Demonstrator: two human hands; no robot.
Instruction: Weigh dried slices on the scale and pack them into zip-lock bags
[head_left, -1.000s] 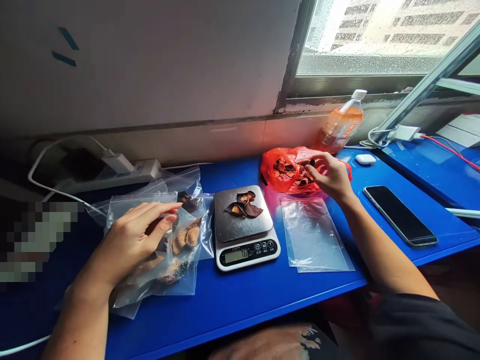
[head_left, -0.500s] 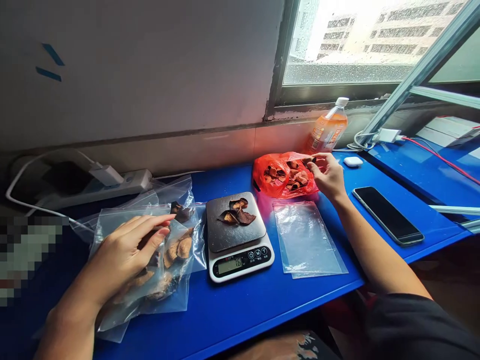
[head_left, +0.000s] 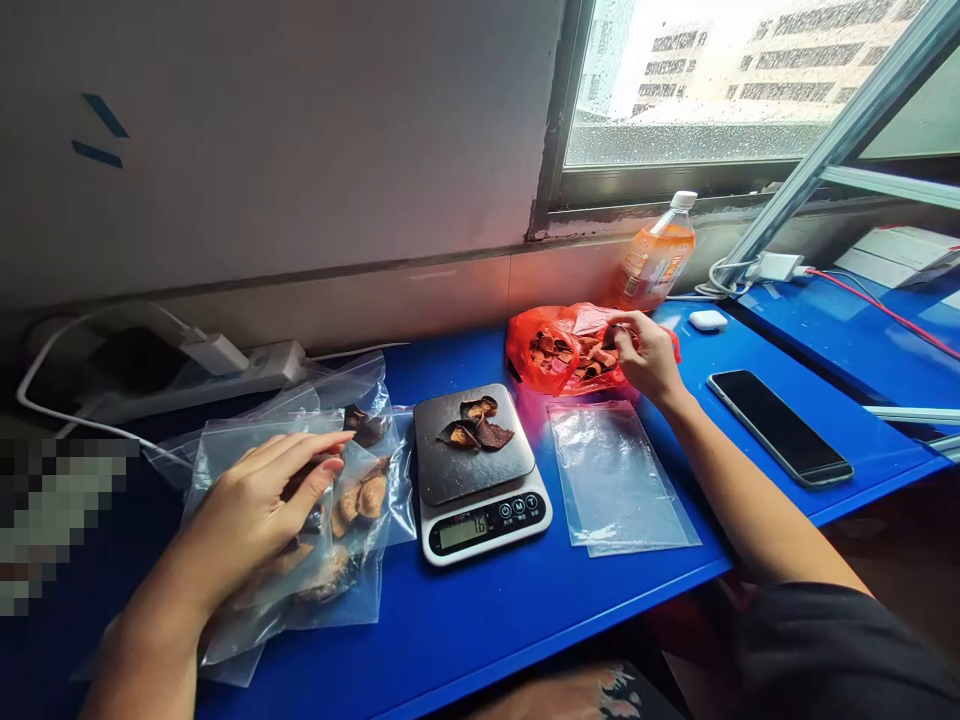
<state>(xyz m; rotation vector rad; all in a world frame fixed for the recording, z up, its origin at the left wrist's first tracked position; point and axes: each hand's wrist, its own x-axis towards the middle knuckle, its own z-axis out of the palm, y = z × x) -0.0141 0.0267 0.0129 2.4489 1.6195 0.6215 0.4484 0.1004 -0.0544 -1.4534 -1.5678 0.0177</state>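
My right hand is at the red plastic bag, its fingers pinched on a dark dried peel piece above the peel inside. My left hand rests on clear zip bags of brown dried pieces, fingers stretched and the thumb a little apart. Between the hands stands a kitchen scale with a few curled dried peel pieces on its plate. Its display seems to read 7.6. Flat zip bags without contents lie right of the scale.
A phone and a white earbud case lie at the right. Behind the red bag stands an orange drink bottle. A power strip with a charger runs along the wall at left. A metal frame rises at right.
My right hand has shifted slightly left and lower over the red bag, fingertips still pinched. The left hand stays on the clear bags, and the peel on the scale is unchanged.
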